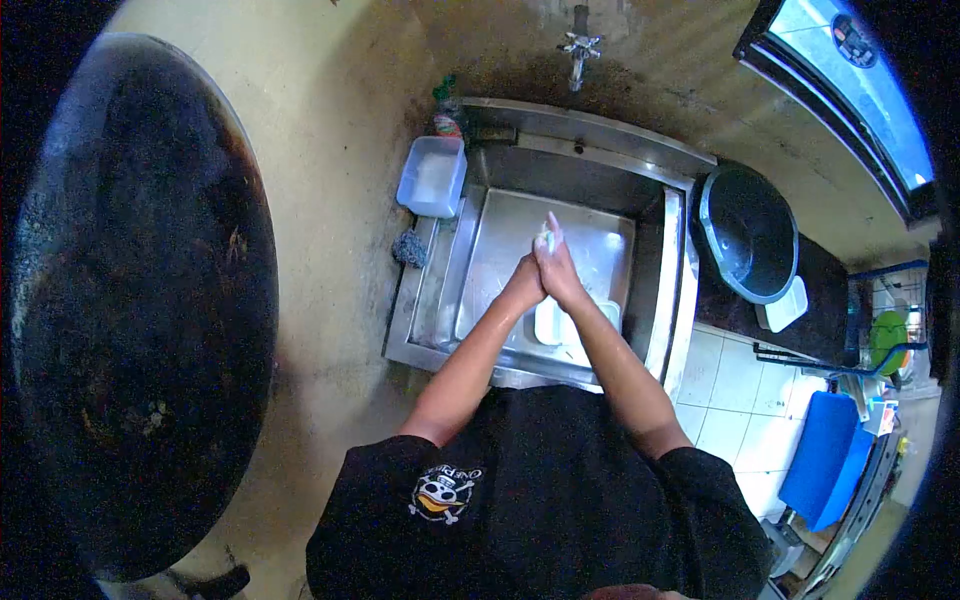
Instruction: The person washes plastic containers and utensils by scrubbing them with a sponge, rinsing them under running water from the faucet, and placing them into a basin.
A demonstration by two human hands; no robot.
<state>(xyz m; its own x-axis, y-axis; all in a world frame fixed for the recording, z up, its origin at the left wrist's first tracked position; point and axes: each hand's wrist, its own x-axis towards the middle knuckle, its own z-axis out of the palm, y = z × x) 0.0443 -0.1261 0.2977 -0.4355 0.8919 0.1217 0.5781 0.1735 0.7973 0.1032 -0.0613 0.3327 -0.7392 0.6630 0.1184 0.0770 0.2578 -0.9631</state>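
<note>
Over the steel sink (pixel 675 300), my two hands are pressed together. My left hand (pixel 526 277) lies against the lower part of the right one, and its fingers are mostly hidden. White foam covers the fingers of my right hand (pixel 555 255), which point away from me, stretched out, with no object visible in them. Beneath my right forearm, a white container (pixel 548 324) rests in the sink. The metal tap (pixel 578 60) is on the wall beyond the sink.
On the sink's left edge are a translucent plastic tub (pixel 434 178), a scouring pad (pixel 409 249) and a bottle (pixel 447 122). To the right stand a large dark basin (pixel 748 235) and a white container (pixel 784 306). A big dark round surface (pixel 145 300) fills the far left.
</note>
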